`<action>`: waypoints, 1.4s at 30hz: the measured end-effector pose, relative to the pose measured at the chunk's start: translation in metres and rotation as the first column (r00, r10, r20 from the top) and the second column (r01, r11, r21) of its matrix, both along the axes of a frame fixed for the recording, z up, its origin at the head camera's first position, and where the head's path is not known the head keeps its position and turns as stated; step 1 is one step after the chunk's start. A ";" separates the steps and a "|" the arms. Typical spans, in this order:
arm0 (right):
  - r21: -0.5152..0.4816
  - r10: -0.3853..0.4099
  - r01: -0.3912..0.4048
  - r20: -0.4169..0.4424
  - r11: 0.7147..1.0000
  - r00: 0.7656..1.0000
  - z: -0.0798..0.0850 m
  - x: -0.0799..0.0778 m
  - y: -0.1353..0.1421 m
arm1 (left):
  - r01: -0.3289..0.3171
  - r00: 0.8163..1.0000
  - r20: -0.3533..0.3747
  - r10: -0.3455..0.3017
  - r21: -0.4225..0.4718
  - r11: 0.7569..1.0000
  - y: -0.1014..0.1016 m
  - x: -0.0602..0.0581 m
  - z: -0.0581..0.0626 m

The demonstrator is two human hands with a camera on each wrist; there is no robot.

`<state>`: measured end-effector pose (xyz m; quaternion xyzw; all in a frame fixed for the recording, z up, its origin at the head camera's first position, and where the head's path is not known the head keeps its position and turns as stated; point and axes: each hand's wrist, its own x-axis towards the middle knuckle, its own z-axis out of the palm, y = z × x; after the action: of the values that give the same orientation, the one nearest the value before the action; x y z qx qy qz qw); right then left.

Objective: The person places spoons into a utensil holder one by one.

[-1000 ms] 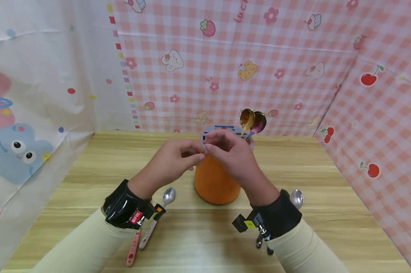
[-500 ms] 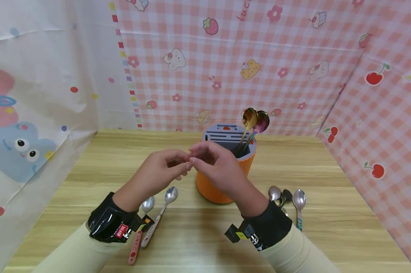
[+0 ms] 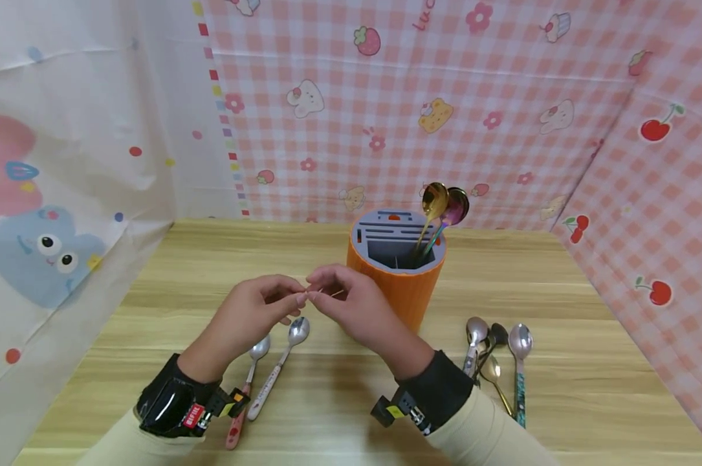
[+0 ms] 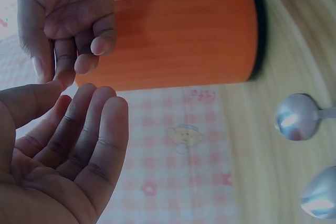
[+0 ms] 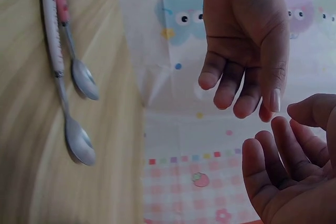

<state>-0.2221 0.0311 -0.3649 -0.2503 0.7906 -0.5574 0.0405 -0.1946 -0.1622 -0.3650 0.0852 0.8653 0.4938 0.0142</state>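
Observation:
My left hand (image 3: 254, 314) and right hand (image 3: 356, 307) meet at the fingertips above the table, just in front of an orange utensil holder (image 3: 415, 291). Both hands have loosely bent fingers, and no object shows between them in either wrist view. The holder has a grey slotted top. A gold spoon (image 3: 435, 199) and a rainbow-coloured spoon (image 3: 457, 206) stand in its large opening, bowls up. Below my left hand lie a pink-handled spoon (image 3: 260, 349) and a white-handled spoon (image 3: 298, 331), both with silver bowls.
On the table's right side lie a teal-handled spoon (image 3: 521, 342), another silver spoon (image 3: 476, 329), a black spoon (image 3: 498, 334) and a small gold spoon (image 3: 492, 370), some overlapping. Patterned cloth (image 3: 385, 97) walls the table (image 3: 211, 259) at the back and sides.
Both hands have come down and left together, away from the holder, fingertips still meeting. The holder's top and the right-hand spoons show more now. Spoons stay put; the view has shifted slightly.

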 end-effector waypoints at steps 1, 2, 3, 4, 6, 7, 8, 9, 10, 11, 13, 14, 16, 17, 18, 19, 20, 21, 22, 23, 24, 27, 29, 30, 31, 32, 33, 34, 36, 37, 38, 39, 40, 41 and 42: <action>-0.004 0.002 -0.002 0.005 1.000 1.000 -0.002 0.000 -0.002 | 0.002 1.000 -0.004 -0.002 0.005 1.000 -0.001 0.001 -0.003; -0.007 0.006 -0.006 0.013 1.000 1.000 -0.005 0.000 -0.003 | -0.001 1.000 -0.001 0.001 0.007 1.000 -0.003 0.002 -0.005; -0.008 0.008 -0.008 0.019 1.000 1.000 -0.007 0.001 -0.005 | -0.003 1.000 0.002 0.003 0.008 1.000 -0.004 0.002 -0.008; -0.012 0.011 -0.010 0.026 1.000 1.000 -0.009 0.001 -0.006 | -0.003 1.000 0.004 0.003 0.009 1.000 -0.005 0.004 -0.010; -0.011 0.020 -0.020 0.033 1.000 0.999 -0.013 0.001 -0.009 | -0.007 1.000 0.011 0.006 0.010 1.000 -0.008 0.005 -0.014; -0.009 0.023 -0.022 0.038 1.000 0.999 -0.015 0.002 -0.011 | -0.004 1.000 0.012 0.004 0.011 1.000 -0.009 0.006 -0.016; -0.006 0.025 -0.024 0.046 1.000 0.999 -0.017 0.002 -0.013 | -0.009 1.000 0.018 0.009 0.010 1.000 -0.010 0.007 -0.018; -0.006 0.027 -0.026 0.048 1.000 0.998 -0.019 0.002 -0.015 | -0.011 1.000 0.021 0.011 0.012 1.000 -0.012 0.007 -0.020; -0.006 0.028 -0.028 0.054 1.000 0.998 -0.021 0.002 -0.016 | -0.014 1.000 0.025 0.014 0.016 1.000 -0.013 0.008 -0.022; -0.001 0.028 -0.028 0.058 1.000 0.998 -0.024 0.002 -0.018 | -0.017 0.999 0.027 0.017 0.019 1.000 -0.015 0.009 -0.024; 0.006 0.026 -0.027 0.075 1.000 0.997 -0.029 0.002 -0.022 | -0.030 0.999 0.037 0.029 0.020 0.999 -0.018 0.011 -0.031; 0.009 0.026 -0.027 0.082 1.000 0.996 -0.032 0.002 -0.024 | -0.039 0.998 0.045 0.038 0.020 0.999 -0.019 0.013 -0.034; 0.020 0.027 -0.029 0.099 0.999 0.995 -0.039 0.001 -0.027 | -0.062 0.996 0.066 0.060 0.016 0.998 -0.023 0.015 -0.042; 0.025 0.028 -0.031 0.105 0.999 0.994 -0.043 0.001 -0.029 | -0.074 0.995 0.074 0.073 0.008 0.997 -0.024 0.017 -0.045; 0.029 0.031 -0.035 0.112 0.999 0.993 -0.046 0.001 -0.031 | -0.089 0.993 0.082 0.088 -0.002 0.996 -0.026 0.018 -0.049; 0.033 0.034 -0.038 0.117 0.999 0.993 -0.050 0.001 -0.032 | -0.102 0.991 0.092 0.102 -0.008 0.995 -0.028 0.020 -0.052; 0.036 0.039 -0.043 0.119 0.998 0.992 -0.054 0.001 -0.034 | -0.114 0.988 0.099 0.115 -0.014 0.993 -0.030 0.021 -0.056; 0.040 0.043 -0.048 0.121 0.998 0.992 -0.058 0.001 -0.035 | -0.129 0.985 0.109 0.130 -0.018 0.991 -0.032 0.022 -0.059; 0.042 0.047 -0.052 0.122 0.998 0.991 -0.061 0.001 -0.037 | -0.140 0.984 0.113 0.141 -0.018 0.990 -0.034 0.023 -0.062; 0.049 0.050 -0.057 0.129 0.997 0.990 -0.065 0.001 -0.038 | -0.151 0.981 0.118 0.152 -0.016 0.988 -0.036 0.024 -0.065; 0.056 0.054 -0.062 0.133 0.997 0.990 -0.069 0.001 -0.040 | -0.163 0.978 0.126 0.163 -0.009 0.987 -0.038 0.026 -0.068; 0.077 0.064 -0.076 0.148 0.994 0.987 -0.079 0.002 -0.047 | -0.207 0.968 0.135 0.209 -0.031 0.978 -0.043 0.029 -0.076; 0.090 0.074 -0.089 0.159 0.992 0.984 -0.085 0.002 -0.052 | -0.235 0.960 0.141 0.242 -0.061 0.970 -0.045 0.030 -0.080; 0.094 0.079 -0.095 0.162 0.991 0.984 -0.088 0.002 -0.055 | -0.248 0.956 0.144 0.257 -0.080 0.966 -0.047 0.031 -0.083; 0.099 0.084 -0.102 0.168 0.990 0.982 -0.091 0.003 -0.057 | -0.258 0.951 0.148 0.271 -0.100 0.961 -0.048 0.032 -0.085; 0.098 0.090 -0.109 0.176 0.989 0.980 -0.093 0.003 -0.059 | -0.263 0.949 0.149 0.279 -0.117 0.958 -0.050 0.033 -0.088; 0.098 0.099 -0.118 0.178 0.988 0.979 -0.096 0.004 -0.061 | -0.268 0.946 0.155 0.285 -0.124 0.956 -0.051 0.034 -0.090; 0.102 0.107 -0.128 0.182 0.987 0.977 -0.098 0.004 -0.063 | -0.270 0.944 0.163 0.288 -0.127 0.955 -0.052 0.035 -0.092; 0.109 0.121 -0.143 0.188 0.984 0.975 -0.101 0.005 -0.066 | -0.275 0.940 0.173 0.294 -0.129 0.953 -0.054 0.036 -0.095; 0.112 0.128 -0.151 0.188 0.982 0.974 -0.103 0.005 -0.067 | -0.279 0.937 0.179 0.299 -0.128 0.952 -0.055 0.037 -0.097; 0.114 0.133 -0.156 0.187 0.981 0.973 -0.103 0.005 -0.069 | -0.282 0.936 0.184 0.301 -0.126 0.951 -0.055 0.037 -0.097; 0.119 0.138 -0.161 0.183 0.980 0.973 -0.104 0.006 -0.070 | -0.286 0.933 0.193 0.305 -0.121 0.951 -0.056 0.038 -0.098; 0.122 0.141 -0.164 0.183 0.979 0.973 -0.105 0.006 -0.072 | -0.288 0.930 0.202 0.307 -0.117 0.950 -0.056 0.039 -0.098; 0.122 0.142 -0.165 0.182 0.979 0.973 -0.106 0.006 -0.073 | -0.289 0.928 0.210 0.308 -0.115 0.950 -0.056 0.039 -0.098; 0.124 0.141 -0.165 0.180 0.978 0.973 -0.107 0.006 -0.074 | -0.287 0.927 0.214 0.307 -0.118 0.951 -0.056 0.040 -0.098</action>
<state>-0.2157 -0.0433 -0.4715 -0.2588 0.7992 -0.5159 0.1681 -0.1550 -0.2178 -0.4627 -0.1051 0.8808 0.4597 0.0430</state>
